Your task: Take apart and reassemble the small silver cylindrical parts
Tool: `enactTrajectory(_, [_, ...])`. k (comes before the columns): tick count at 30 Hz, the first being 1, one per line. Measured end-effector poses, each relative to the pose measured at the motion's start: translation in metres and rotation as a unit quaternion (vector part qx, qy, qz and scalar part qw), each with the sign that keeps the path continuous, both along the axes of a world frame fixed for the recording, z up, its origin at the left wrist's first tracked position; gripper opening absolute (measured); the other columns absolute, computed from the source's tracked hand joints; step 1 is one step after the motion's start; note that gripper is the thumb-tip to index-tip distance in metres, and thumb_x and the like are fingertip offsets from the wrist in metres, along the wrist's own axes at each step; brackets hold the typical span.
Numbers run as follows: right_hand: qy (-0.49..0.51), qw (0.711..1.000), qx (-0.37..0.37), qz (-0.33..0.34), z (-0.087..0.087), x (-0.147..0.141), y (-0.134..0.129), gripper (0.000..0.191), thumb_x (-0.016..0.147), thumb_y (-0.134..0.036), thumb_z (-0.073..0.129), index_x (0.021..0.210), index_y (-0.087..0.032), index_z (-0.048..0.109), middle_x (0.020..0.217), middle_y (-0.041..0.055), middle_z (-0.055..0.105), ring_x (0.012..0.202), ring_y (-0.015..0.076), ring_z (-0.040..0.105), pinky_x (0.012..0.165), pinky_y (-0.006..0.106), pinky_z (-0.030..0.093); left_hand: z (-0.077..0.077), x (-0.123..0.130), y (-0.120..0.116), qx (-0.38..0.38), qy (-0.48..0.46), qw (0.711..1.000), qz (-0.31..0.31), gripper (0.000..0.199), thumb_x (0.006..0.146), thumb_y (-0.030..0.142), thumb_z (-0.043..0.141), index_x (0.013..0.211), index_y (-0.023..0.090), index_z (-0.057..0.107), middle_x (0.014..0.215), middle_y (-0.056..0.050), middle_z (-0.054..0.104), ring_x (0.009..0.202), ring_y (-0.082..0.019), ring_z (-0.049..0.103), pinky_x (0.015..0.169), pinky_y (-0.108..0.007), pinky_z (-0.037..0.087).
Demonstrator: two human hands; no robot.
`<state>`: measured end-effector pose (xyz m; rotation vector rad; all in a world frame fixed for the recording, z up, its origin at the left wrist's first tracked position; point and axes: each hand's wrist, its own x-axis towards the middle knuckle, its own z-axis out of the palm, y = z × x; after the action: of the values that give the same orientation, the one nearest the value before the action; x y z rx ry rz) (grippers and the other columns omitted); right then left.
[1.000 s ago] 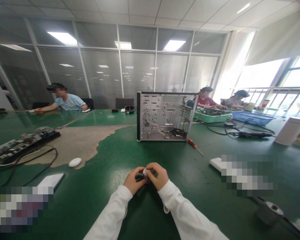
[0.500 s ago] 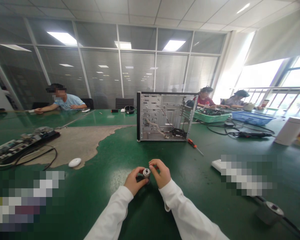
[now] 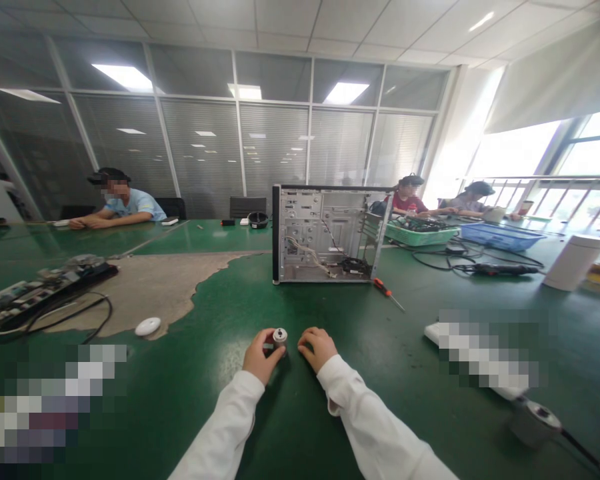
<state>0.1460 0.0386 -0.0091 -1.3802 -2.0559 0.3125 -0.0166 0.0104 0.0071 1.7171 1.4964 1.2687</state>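
Note:
My left hand (image 3: 261, 355) is closed around a small silver metal cylinder (image 3: 280, 338), upright, with a dark hole in its pale top. The cylinder is close to the green tabletop; I cannot tell whether its base touches. A short gap to the right, my right hand (image 3: 320, 348) is low over the table with its fingers curled and thumb and forefinger close together. Whatever may be between those fingertips is too small to make out. Beyond both hands stands an open computer case (image 3: 325, 233), showing its metal inside and loose cables.
An orange-handled screwdriver (image 3: 383, 288) lies by the case. At left are a power strip (image 3: 45, 290) with cables and a white oval object (image 3: 148, 326). Green (image 3: 420, 236) and blue (image 3: 505, 239) baskets stand back right. A white cup-like cylinder (image 3: 575, 263) is farther right. Several people sit across.
My left hand has shifted slightly left with the metal cylinder. My right hand has come away from the cylinder's top and dropped lower. The person at far left has brought their hands together.

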Motion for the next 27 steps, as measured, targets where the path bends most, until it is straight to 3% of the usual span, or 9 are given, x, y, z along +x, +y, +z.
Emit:
enactTrajectory(3, [0.013,1.0,-0.011,-0.003,-0.003,0.002,0.005,0.013,0.065,-0.02,0.05,0.074,-0.021,0.058,0.084,0.0036,0.056,0.083,0.0166,0.048,0.073,0.029,0.037,-0.002,0.001,0.001,0.005,-0.002,1.0,0.006,0.031,0.059,0.022,0.055,0.09,0.015,0.051,0.09,-0.007,0.06,0.078,-0.017,0.056,0.066,-0.028,0.044])
enactTrajectory(5, [0.032,0.999,-0.014,-0.01,-0.005,0.005,0.01,0.023,0.064,-0.011,0.044,0.082,-0.019,0.057,0.083,0.0039,0.057,0.08,0.0149,0.049,0.073,0.027,0.038,-0.005,0.001,0.002,0.01,-0.004,1.0,0.017,0.031,0.059,0.021,0.055,0.089,0.015,0.052,0.089,-0.007,0.06,0.077,-0.017,0.056,0.065,-0.028,0.044])
enactTrajectory(9, [0.035,0.999,-0.014,-0.003,-0.008,0.011,0.017,0.04,0.051,0.004,0.036,0.075,-0.018,0.059,0.084,0.0034,0.057,0.082,0.0138,0.048,0.075,0.024,0.037,-0.008,0.002,0.004,0.011,-0.005,1.0,0.026,0.031,0.058,0.021,0.056,0.089,0.016,0.052,0.088,-0.006,0.06,0.077,-0.017,0.056,0.064,-0.028,0.043])
enactTrajectory(16, [0.019,0.999,0.025,0.012,-0.01,0.013,0.017,0.038,0.051,0.003,0.036,0.071,-0.02,0.059,0.083,0.0032,0.056,0.081,0.0164,0.047,0.073,0.028,0.038,-0.008,0.002,0.004,0.01,0.0,1.0,0.03,0.031,0.058,0.021,0.056,0.089,0.017,0.052,0.088,-0.006,0.06,0.077,-0.017,0.056,0.063,-0.028,0.043])
enactTrajectory(27, [0.013,1.0,0.022,0.013,-0.004,0.011,0.012,0.034,0.053,0.001,0.039,0.072,-0.019,0.059,0.084,0.0044,0.055,0.081,0.0167,0.046,0.072,0.028,0.038,-0.002,0.001,0.001,0.0,0.005,1.0,0.01,0.032,0.059,0.023,0.056,0.09,0.015,0.051,0.089,-0.007,0.06,0.078,-0.017,0.056,0.065,-0.029,0.044])
